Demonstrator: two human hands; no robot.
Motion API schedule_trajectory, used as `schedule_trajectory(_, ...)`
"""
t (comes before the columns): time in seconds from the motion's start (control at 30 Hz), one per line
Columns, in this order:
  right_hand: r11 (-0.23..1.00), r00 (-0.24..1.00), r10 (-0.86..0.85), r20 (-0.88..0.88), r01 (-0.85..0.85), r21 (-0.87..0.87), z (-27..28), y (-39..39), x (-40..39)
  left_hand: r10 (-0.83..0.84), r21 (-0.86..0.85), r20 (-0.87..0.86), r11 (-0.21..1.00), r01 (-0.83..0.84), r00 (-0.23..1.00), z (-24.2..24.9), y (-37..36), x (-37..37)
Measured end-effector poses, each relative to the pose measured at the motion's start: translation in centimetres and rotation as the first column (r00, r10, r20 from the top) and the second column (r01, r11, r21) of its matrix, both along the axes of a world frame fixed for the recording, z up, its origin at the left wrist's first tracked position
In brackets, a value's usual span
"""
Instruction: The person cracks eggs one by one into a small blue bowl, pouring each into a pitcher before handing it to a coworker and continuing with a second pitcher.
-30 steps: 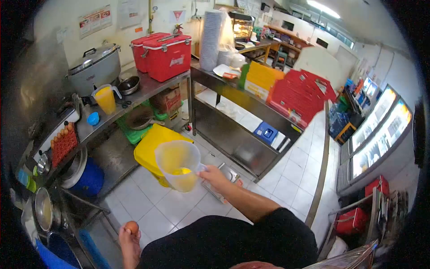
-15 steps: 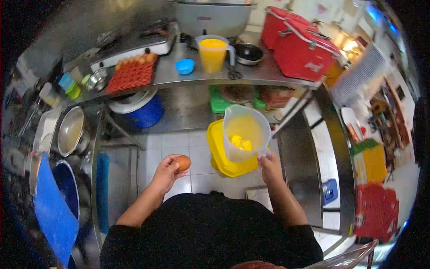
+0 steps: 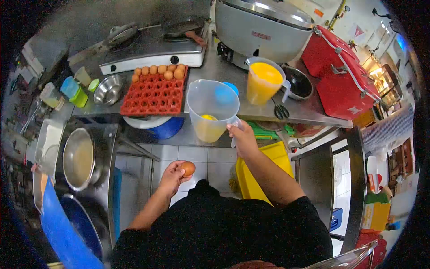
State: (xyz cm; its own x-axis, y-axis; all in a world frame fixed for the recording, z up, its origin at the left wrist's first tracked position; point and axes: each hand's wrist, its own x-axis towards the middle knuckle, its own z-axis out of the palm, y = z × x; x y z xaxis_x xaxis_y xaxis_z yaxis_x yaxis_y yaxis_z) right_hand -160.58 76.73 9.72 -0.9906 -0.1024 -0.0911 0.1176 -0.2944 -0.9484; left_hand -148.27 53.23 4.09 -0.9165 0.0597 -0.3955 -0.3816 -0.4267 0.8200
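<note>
Held in the fingers of my left hand (image 3: 172, 178) is a brown egg (image 3: 187, 168), low in front of my body. My right hand (image 3: 242, 135) grips the handle of a clear plastic jug (image 3: 199, 105), with yellow yolk and pale liquid at its bottom. The jug is at the front edge of the steel counter (image 3: 215, 71); whether it rests there is unclear. To its left lies a red egg tray (image 3: 154, 96) with several eggs in the back rows. A second jug (image 3: 264, 83), full of yellow liquid, stands behind on the right.
A blue bowl (image 3: 230, 92) is partly behind the held jug. Scissors (image 3: 281, 111), a black pan (image 3: 297, 83) and red cooler boxes (image 3: 338, 76) are to the right. Metal bowls (image 3: 109, 89) and a stove (image 3: 152, 60) are on the left. A yellow bin (image 3: 277, 158) stands below.
My right hand has carried the jug forward and left, from above the yellow bin to the counter edge. The egg stays in my left hand. The view has shifted.
</note>
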Motion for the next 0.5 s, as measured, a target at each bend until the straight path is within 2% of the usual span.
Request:
schedule_trajectory(0.07, 0.998, 0.993, -0.052, 0.103, 0.047, 0.050, 0.8, -2.5, -2.5, -0.097, -0.021, 0.012, 0.995, 0.097, 0.995, 0.1, -1.7, -4.0)
schedule_trajectory(0.1, 0.997, 0.996, -0.073, 0.050, 0.073, -0.008, 1.3, -3.6, -3.4, -0.150, -0.030, 0.005, 0.988, 0.150, 0.989, -0.3, -2.5, -5.8)
schedule_trajectory(0.2, 0.997, 0.997, -0.064, -0.032, 0.065, 0.045, -0.2, -5.3, -7.0, -0.303, -0.026, -0.025, 0.953, 0.302, 0.953, -0.4, -4.0, -10.5)
schedule_trajectory(0.27, 0.993, 0.998, -0.053, -0.029, 0.056, 0.108, 1.4, -6.3, -8.2, -0.379, -0.028, -0.046, 0.925, 0.378, 0.924, -0.3, -4.0, -12.9)
schedule_trajectory(0.33, 0.987, 0.992, -0.105, -0.076, 0.113, 0.116, 0.7, -7.2, -9.7, -0.410, 0.006, -0.081, 0.911, 0.412, 0.908, -0.7, -3.8, -14.8)
schedule_trajectory(0.43, 0.947, 0.991, -0.087, -0.106, 0.115, 0.301, -0.7, -7.3, -12.0, -0.461, 0.036, -0.093, 0.884, 0.466, 0.883, -0.6, -3.0, -17.0)
schedule_trajectory(0.5, 0.923, 0.989, -0.114, -0.098, 0.142, 0.358, -0.8, -7.4, -12.4, -0.472, 0.063, -0.127, 0.874, 0.482, 0.872, -0.2, -2.2, -17.9)
